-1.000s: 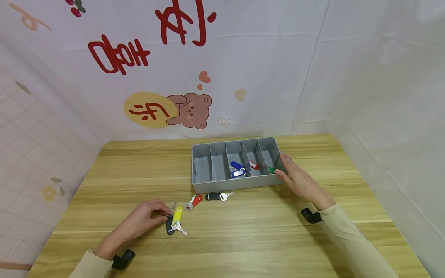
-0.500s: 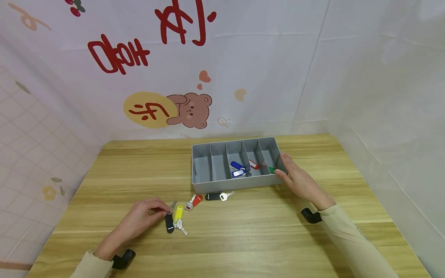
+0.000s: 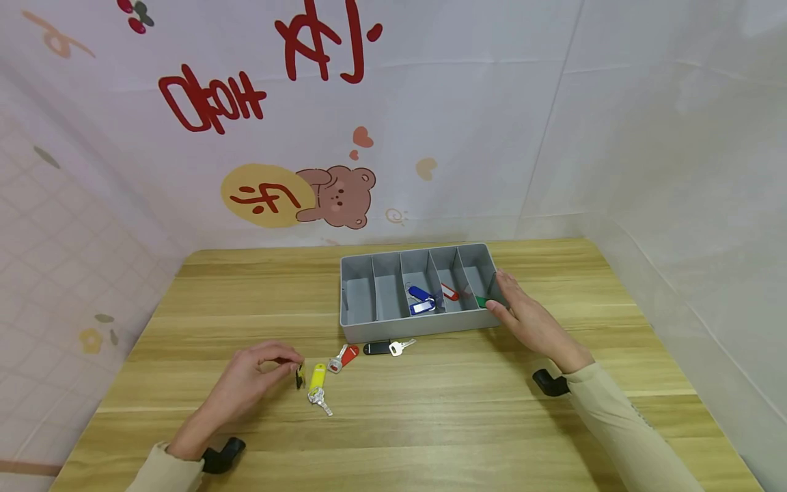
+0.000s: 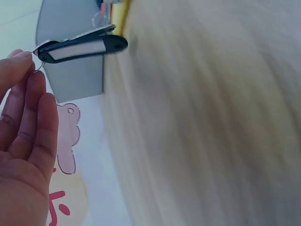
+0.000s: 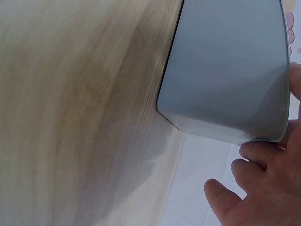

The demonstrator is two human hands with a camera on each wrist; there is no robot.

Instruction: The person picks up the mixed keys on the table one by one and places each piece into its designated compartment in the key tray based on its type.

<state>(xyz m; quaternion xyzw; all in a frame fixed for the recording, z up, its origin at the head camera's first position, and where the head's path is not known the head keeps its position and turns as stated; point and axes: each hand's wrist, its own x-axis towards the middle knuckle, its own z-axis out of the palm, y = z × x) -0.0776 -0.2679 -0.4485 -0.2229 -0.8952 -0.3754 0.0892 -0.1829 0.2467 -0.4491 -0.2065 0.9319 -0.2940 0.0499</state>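
In the head view my left hand is just above the table, pinching a key ring between thumb and fingertips. From it hangs a key with a black tag, clearest in the left wrist view. Nearby on the table lies a key with a yellow tag. My right hand rests against the right end of a grey compartment tray. Its fingers lie along the side, and the thumb is at the front rim. The right wrist view shows several of those fingers touching the tray.
A key with a red tag and another with a black tag lie before the tray. Inside it are blue tags in the middle compartment, a red-edged tag beside them, and a green one at far right.
The black-tagged key has been lifted off the table by my left hand and now hangs from its fingertips, apart from the yellow-tagged key. My right hand stays against the tray.
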